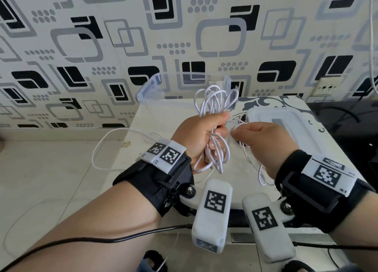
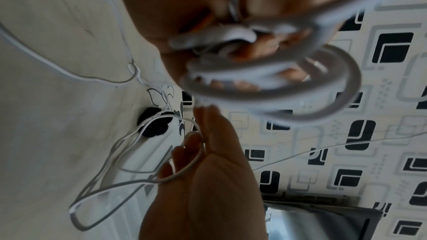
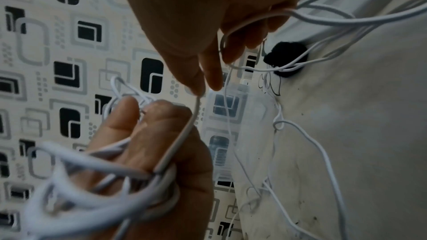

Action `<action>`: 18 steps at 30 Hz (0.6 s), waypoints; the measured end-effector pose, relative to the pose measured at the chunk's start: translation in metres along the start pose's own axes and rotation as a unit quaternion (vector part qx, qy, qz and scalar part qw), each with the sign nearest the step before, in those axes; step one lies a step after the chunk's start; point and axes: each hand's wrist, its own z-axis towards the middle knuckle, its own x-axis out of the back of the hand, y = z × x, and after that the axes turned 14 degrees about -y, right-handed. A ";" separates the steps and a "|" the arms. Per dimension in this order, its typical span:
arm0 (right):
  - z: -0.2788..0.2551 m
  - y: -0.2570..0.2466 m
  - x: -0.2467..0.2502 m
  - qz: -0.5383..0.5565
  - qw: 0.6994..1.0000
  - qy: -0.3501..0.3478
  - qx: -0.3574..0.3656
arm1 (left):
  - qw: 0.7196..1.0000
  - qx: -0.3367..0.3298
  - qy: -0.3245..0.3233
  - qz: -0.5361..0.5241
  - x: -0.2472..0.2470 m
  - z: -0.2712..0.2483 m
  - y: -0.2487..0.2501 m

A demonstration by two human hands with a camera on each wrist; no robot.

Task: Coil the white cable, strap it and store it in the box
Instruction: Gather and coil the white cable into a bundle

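My left hand grips a bundle of white cable in its fist, with loops sticking out above and hanging below it. Just to its right, my right hand pinches a loose strand of the same cable between thumb and forefinger; another length runs across its other fingers. More slack lies on the table and droops over the left edge. A small black strap lies on the table under the slack. The clear plastic box stands open behind the hands.
The box's lid lies flat on the table to the right. The patterned wall is close behind, with a socket. A dark cabinet stands right of the table and tiled floor lies left. Black sensor leads trail from my wrists.
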 end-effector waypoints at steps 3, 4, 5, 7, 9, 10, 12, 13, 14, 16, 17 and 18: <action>0.002 0.003 -0.001 -0.020 1.000 -0.006 0.005 | 1.000 0.008 -0.017 0.004 -0.006 0.000 -0.002; 0.003 0.003 0.000 -0.018 1.000 -0.004 0.005 | 1.000 0.011 -0.018 0.007 -0.007 -0.001 -0.002; 0.002 0.002 -0.001 -0.020 1.000 -0.003 0.010 | 1.000 0.012 -0.019 0.009 -0.008 0.000 -0.002; 0.002 0.002 -0.003 -0.038 0.999 -0.009 0.023 | 1.000 0.008 -0.017 0.009 -0.010 -0.001 -0.003; 0.001 0.002 -0.005 -0.041 0.998 -0.025 0.030 | 1.000 0.008 -0.008 0.008 -0.010 -0.001 -0.003; 0.001 0.003 -0.005 -0.038 0.998 -0.033 0.032 | 1.000 0.006 -0.003 0.010 -0.009 -0.001 -0.003; 0.001 0.004 -0.004 -0.035 0.998 -0.041 0.037 | 1.000 -0.003 0.002 0.010 -0.009 -0.001 -0.003; 0.002 0.004 -0.004 -0.032 0.998 -0.040 0.041 | 1.000 -0.006 0.002 0.007 -0.008 -0.001 -0.004; 0.003 0.005 -0.003 -0.024 0.998 -0.037 0.047 | 1.000 -0.007 0.001 0.007 -0.007 0.000 -0.005; 0.006 0.006 -0.002 -0.006 0.998 -0.037 0.055 | 1.000 -0.010 0.006 0.018 -0.004 0.002 -0.007; 0.006 0.006 -0.002 -0.009 0.998 -0.036 0.055 | 0.999 -0.014 0.014 0.028 -0.002 0.003 -0.009; 0.006 0.006 -0.001 -0.022 0.998 -0.034 0.057 | 0.999 -0.019 0.027 0.038 0.000 0.005 -0.011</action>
